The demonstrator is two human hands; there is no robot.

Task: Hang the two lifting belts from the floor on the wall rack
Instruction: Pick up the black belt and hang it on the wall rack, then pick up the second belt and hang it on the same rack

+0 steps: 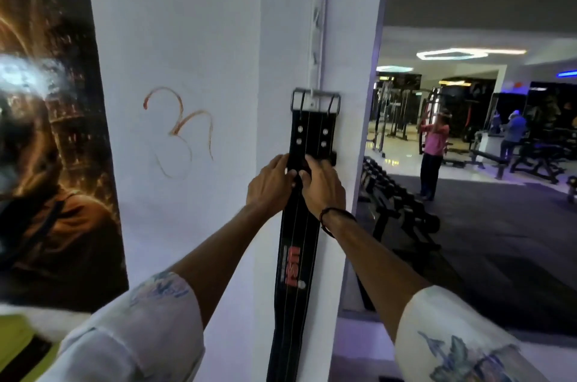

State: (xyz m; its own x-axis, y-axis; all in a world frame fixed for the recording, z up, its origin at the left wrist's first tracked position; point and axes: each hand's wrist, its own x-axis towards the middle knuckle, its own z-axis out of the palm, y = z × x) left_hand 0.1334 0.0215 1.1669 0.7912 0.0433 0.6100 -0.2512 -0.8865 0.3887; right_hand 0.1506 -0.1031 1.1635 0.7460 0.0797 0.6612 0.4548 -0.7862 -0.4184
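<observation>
Black belt (299, 225) hangs by its buckle (315, 100) from the rack (320, 22), long axis vertical. Both hands, left (271, 183) and right (323, 186), grip it below the buckle, equally near.

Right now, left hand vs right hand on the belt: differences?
The left hand sits at the belt's left edge, wrist bare. The right hand sits at the right edge, slightly higher, with a dark band on its wrist. Both close on the belt below its buckle, which is at the wall rack.
</observation>
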